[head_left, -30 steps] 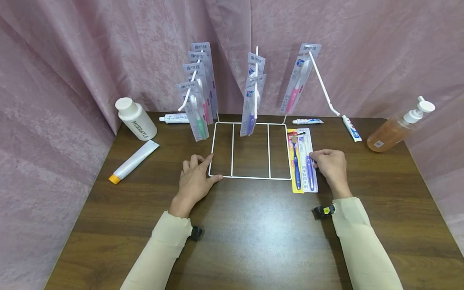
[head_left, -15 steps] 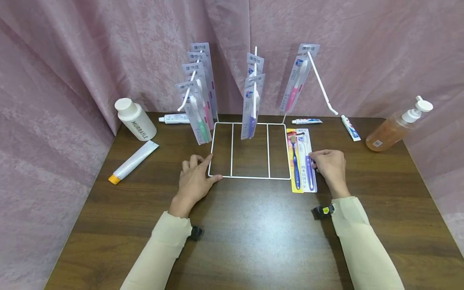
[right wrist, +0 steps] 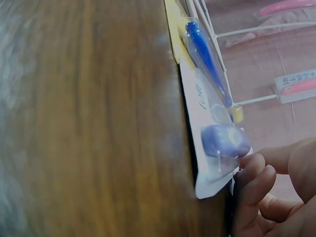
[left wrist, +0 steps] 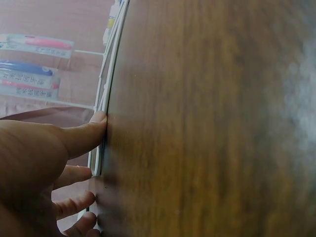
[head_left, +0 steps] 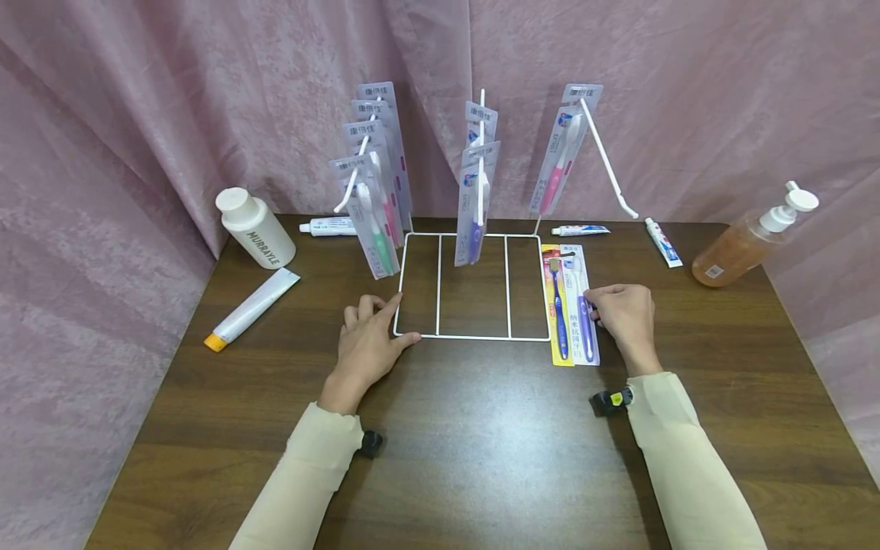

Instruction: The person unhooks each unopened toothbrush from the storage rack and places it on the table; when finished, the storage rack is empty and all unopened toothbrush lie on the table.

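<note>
My left hand (head_left: 367, 344) lies at the front left corner of a white wire display rack (head_left: 474, 338), fingers spread, with thumb and index finger on its base wire. In the left wrist view the thumb (left wrist: 86, 136) touches that wire. My right hand (head_left: 627, 321) pinches the right edge of a packaged purple toothbrush (head_left: 586, 328), which lies flat on the table. Its clear blister (right wrist: 224, 143) shows near the fingertips in the right wrist view. Against its left side lies a yellow-backed toothbrush pack (head_left: 558, 325) with a blue handle, right beside the rack base.
Several packaged toothbrushes (head_left: 381, 244) hang on the rack's left hook, fewer on the middle (head_left: 474, 206) and one on the right (head_left: 553, 183). A white bottle (head_left: 256, 229) and yellow-capped tube (head_left: 250, 309) stand left. Small toothpaste tubes (head_left: 663, 243) and a pump bottle (head_left: 736, 252) are right.
Both hands keep their places on the rack and the toothbrush pack. The front hanging packs on the left and middle hooks sway slightly. The whole head view shifts a little left.
</note>
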Available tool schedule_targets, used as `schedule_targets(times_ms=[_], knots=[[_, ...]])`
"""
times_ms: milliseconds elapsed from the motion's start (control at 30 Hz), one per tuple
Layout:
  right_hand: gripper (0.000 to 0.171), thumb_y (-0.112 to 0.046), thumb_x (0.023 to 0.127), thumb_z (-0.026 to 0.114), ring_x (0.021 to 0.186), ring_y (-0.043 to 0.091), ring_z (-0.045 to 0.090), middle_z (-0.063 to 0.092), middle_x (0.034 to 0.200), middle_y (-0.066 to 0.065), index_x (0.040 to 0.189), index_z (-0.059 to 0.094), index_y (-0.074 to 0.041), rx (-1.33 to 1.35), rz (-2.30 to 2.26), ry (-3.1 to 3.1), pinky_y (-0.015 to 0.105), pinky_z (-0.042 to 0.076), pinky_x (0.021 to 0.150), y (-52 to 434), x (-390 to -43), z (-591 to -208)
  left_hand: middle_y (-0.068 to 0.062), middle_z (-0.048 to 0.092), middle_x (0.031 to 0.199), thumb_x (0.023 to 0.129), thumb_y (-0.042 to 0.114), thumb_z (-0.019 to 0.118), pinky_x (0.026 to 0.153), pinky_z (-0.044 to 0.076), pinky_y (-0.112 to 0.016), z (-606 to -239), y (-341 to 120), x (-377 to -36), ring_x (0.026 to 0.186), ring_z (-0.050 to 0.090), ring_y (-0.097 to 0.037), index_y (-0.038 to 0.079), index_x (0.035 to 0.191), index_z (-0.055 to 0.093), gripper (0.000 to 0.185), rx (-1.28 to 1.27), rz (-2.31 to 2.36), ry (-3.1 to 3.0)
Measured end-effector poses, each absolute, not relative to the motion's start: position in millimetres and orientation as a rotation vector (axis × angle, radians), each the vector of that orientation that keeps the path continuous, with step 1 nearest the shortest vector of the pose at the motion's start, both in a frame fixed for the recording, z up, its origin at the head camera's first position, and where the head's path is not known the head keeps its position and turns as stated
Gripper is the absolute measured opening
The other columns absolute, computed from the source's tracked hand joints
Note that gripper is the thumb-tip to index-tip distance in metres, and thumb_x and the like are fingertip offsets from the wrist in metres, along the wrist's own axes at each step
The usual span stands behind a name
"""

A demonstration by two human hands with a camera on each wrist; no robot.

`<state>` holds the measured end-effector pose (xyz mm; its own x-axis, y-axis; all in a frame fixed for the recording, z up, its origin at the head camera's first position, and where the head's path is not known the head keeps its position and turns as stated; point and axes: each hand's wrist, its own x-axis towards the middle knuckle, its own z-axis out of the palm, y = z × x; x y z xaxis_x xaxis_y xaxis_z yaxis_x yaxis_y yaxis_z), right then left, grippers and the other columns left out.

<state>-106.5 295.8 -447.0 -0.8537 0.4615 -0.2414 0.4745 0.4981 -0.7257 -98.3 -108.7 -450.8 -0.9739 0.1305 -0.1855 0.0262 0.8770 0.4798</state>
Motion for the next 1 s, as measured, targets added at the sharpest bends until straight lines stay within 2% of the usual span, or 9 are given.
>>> schedule_targets(times_ms=[200, 467, 767, 1000], knots=[[0.036, -0.024, 0.105, 0.076, 0.056, 0.000, 0.062, 0.067, 0.060, -0.017, 0.121, 0.086, 0.006, 0.857, -1.327, 2.698, 0.019, 0.047, 0.055, 295.7, -106.8, -447.9, -0.018, 0.048, 0.160, 0.104, 0.048, 0.084, 0.103, 0.048, -0.057, -450.3, -108.7, -98.1, 0.131, 0.043, -0.044, 0.018, 0.178, 0.045, 0.089, 0.116, 0.720, 2.834], [0.035, -0.024, 0.105, 0.077, 0.057, 0.000, 0.062, 0.069, 0.066, -0.013, 0.120, 0.085, 0.007, 0.866, -1.329, 2.695, 0.019, 0.048, 0.054, 295.4, -106.7, -448.4, -0.017, 0.048, 0.160, 0.104, 0.048, 0.084, 0.102, 0.047, -0.055, -450.5, -108.4, -98.0, 0.129, 0.042, -0.042, 0.019, 0.178, 0.044, 0.088, 0.120, 0.723, 2.829], [0.034, -0.021, 0.106, 0.076, 0.055, -0.003, 0.064, 0.072, 0.070, -0.008, 0.122, 0.084, 0.009, 0.858, -1.361, 2.670, 0.015, 0.055, 0.055, 294.6, -107.5, -446.4, -0.017, 0.049, 0.160, 0.103, 0.048, 0.085, 0.102, 0.047, -0.056, -451.6, -109.4, -98.1, 0.129, 0.043, -0.043, 0.018, 0.177, 0.046, 0.088, 0.123, 0.729, 2.838], [0.034, -0.020, 0.106, 0.075, 0.055, -0.002, 0.065, 0.073, 0.069, -0.006, 0.121, 0.083, 0.010, 0.845, -1.354, 2.680, 0.016, 0.057, 0.055, 294.1, -106.2, -444.9, -0.018, 0.049, 0.160, 0.103, 0.048, 0.084, 0.103, 0.047, -0.056, -452.4, -109.2, -98.2, 0.129, 0.043, -0.043, 0.018, 0.177, 0.046, 0.089, 0.125, 0.730, 2.837]])
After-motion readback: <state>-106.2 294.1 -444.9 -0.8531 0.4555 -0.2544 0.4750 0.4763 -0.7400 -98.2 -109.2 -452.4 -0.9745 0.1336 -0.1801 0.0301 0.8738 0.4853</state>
